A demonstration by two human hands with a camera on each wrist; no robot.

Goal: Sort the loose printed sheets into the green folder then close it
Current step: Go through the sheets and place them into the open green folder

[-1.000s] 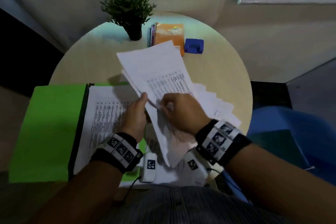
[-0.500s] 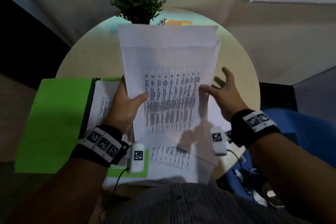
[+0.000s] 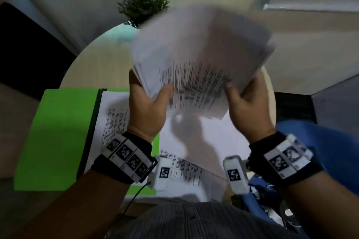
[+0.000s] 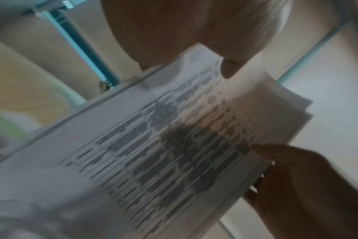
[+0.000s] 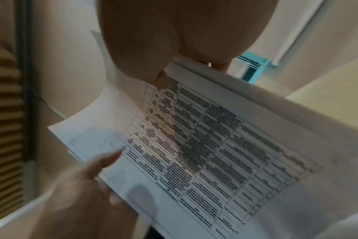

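Observation:
A stack of printed sheets (image 3: 198, 60) is raised above the table, blurred with motion. My left hand (image 3: 147, 101) grips its left edge, thumb on the printed top page. My right hand (image 3: 242, 99) grips the right edge the same way. The left wrist view shows the stack of sheets (image 4: 174, 145) under my left thumb, with my right hand (image 4: 286, 177) at the far edge. In the right wrist view the table-printed page (image 5: 215, 145) sits between both thumbs. The green folder (image 3: 58, 137) lies open at the left with a printed sheet (image 3: 114, 118) inside.
More loose sheets (image 3: 204, 141) lie on the round wooden table (image 3: 97, 64) below my hands, reaching over its near edge. A potted plant (image 3: 143, 4) stands at the far side. A blue chair (image 3: 330, 151) is at the right.
My right hand, open and reaching half a second ago, has taken the stack's right edge. Both hands now hold the stack, which has risen and swung to the right.

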